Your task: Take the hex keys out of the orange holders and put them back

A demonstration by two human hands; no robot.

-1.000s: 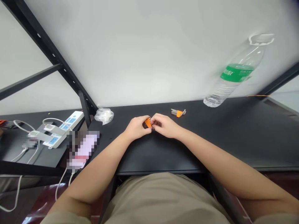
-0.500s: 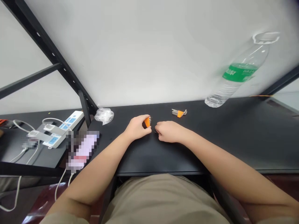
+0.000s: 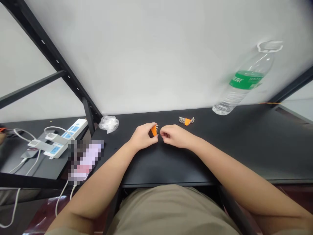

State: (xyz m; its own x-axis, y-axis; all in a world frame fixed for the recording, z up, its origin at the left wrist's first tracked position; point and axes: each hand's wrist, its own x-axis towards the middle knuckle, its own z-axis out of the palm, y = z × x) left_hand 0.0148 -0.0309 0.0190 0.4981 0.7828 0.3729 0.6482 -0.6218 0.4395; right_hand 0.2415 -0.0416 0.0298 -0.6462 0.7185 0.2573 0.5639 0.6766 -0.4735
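My left hand (image 3: 142,137) pinches an orange hex key holder (image 3: 154,131) between thumb and fingers. Several short metal ends stick out from the holder's right side. Close beside it, my right hand (image 3: 175,135) is closed on a thin hex key (image 3: 159,135), whose tip points left and reaches the lower edge of the holder. Whether the tip sits in a hole is too small to tell. Beyond my right hand, a second orange holder with several hex keys (image 3: 187,121) lies on the black table (image 3: 166,166).
A large water bottle (image 3: 246,80) stands by the wall at the right. Crumpled clear plastic (image 3: 109,124) lies at the table's back left. On the left are a blurred phone (image 3: 88,160) with a cable and a white power strip (image 3: 75,127) with plugged-in chargers.
My right hand has moved left, bringing the hex key's tip from a small gap up to the orange holder. My left hand stays about where it was. The view has shifted slightly.
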